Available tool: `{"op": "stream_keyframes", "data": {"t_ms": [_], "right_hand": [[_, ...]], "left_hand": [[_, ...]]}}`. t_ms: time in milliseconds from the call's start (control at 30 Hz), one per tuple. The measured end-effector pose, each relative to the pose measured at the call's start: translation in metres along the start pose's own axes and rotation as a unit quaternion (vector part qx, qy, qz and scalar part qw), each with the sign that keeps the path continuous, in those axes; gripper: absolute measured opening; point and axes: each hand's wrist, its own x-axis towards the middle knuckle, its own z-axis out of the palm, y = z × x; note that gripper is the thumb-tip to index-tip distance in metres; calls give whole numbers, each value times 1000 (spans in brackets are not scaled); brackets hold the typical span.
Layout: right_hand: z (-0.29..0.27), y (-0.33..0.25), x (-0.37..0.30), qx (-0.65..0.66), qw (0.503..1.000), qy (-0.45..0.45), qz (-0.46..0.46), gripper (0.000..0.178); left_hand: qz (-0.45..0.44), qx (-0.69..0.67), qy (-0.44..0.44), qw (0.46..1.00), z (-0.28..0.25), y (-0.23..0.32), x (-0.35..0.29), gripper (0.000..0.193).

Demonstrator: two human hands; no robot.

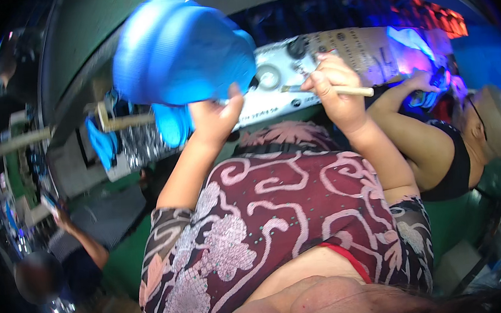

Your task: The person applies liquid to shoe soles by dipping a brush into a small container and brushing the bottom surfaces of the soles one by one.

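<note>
My left hand [217, 114] is closed on the lower edge of a bulky blue ribbed piece [176, 55], its thumb toward the right side. This piece is raised in front of me and smeared by motion; what kind it is, I cannot make out. A thin brush [349, 90] with a pale wooden handle is pinched in my right hand [335, 86], its tip pointing left toward the blue piece, apart from it. Between my hands, a round pale dish [268, 77] sits on a white printed sheet [267, 110]. Just behind the dish is a small black object [296, 47].
More blue pieces [173, 124] lie on the bench to the left, by a wooden bar [128, 121]. Brown printed cardboard [345, 50] covers the bench at right. A co-worker [448, 139] handles something under violet light there. Another person [82, 243] is at far left.
</note>
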Motion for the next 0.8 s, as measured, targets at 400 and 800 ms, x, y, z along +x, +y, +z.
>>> {"op": "stream_keyframes", "data": {"t_ms": [400,800], "right_hand": [[-40,-5,-60,-134,970,95,179,31],[-32,-2,-62,-28,932,170,319,35]], "left_hand": [[-304,-436,-506,679,77,42,150,78],[-316,-597,-254,692,188,31,236,39]]}}
